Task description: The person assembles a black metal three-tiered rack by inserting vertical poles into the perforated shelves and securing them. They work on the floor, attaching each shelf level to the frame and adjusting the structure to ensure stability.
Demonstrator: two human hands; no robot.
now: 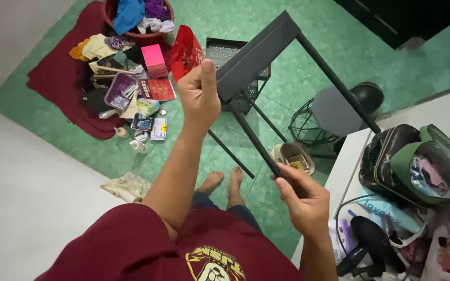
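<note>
Both hands are gripping a small black metal side table (259, 54), lifted and tilted above the green tiled floor (131, 151).

Left hand (199, 93) is closing in a fist around the tabletop's edge, thumb pointing up. Right hand (303, 200) is wrapping its fingers around the lower end of one thin black leg (256, 140). Bare feet are standing directly below. A red rug (58, 78) with scattered clutter is lying well apart to the left; a white desk (350, 156) holding bags is sitting just to the right.

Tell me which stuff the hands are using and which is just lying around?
In use: left hand and right hand both grip the small black metal table.

Lying about: pink box, clothes basket, hair dryer, green bag.
</note>
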